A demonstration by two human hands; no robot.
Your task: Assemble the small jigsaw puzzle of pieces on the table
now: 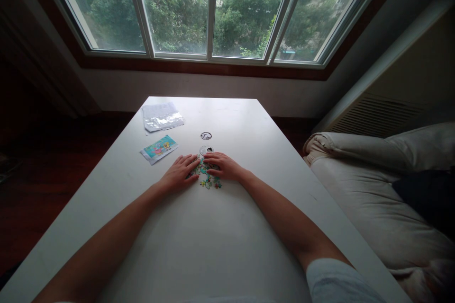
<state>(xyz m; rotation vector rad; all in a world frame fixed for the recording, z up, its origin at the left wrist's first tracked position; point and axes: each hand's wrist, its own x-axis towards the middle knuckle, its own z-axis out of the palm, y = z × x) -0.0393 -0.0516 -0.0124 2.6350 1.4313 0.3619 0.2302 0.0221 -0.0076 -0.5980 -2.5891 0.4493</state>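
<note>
Small colourful jigsaw puzzle pieces lie in a loose heap on the white table. From the left, my left hand rests flat against the heap, fingers stretched out. My right hand lies over the heap's right side with its fingers spread, hiding some of the pieces. Neither hand grips anything that I can see. Just beyond my fingertips is a round clear-and-silver item, partly covered by my right hand. A colourful cartoon picture card lies to the left of my left hand.
A clear plastic packet with white paper lies at the table's far left. A small round disc sits beyond the heap. A pale sofa stands along the right side, and a wide window is behind the table.
</note>
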